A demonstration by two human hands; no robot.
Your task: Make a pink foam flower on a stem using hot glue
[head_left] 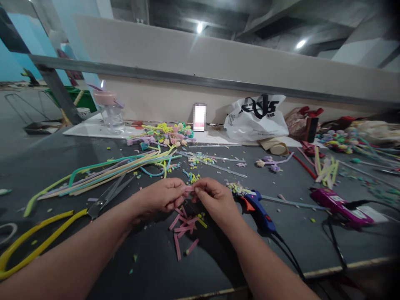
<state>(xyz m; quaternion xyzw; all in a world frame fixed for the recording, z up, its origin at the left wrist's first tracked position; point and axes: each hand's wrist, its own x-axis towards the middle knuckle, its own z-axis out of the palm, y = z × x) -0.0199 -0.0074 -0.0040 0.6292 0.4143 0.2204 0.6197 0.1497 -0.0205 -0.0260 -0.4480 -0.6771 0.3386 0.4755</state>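
1. The left hand [162,196] and the right hand [215,200] meet in the middle, just above the table [46,166].
2. Both hands pinch one small pink strip [189,188] between their fingertips. Each grip is narrow and closed on that strip.
3. The strip is up in the air between the two hands, near the front of the table.
4. It looks like the hands are bending or rolling the strip right now. This is a guess from how the fingers sit.
5. A next move would need a soft, steady pinch, because the strip is small and thin.
6. Right under the hands lies a little pile of cut pink pieces [184,229].
7. A blue glue gun [258,208] lies just beside the right hand. A purple glue gun [337,204] lies farther right.
8. Scissors [109,196] lie to the left, near long coloured foam sticks [106,173].
9. A clear jar with a pink lid [109,110] stands at the back. I cannot tell what is in it.
10. A white plastic bag [256,118] sits at the back. What it holds is hidden.
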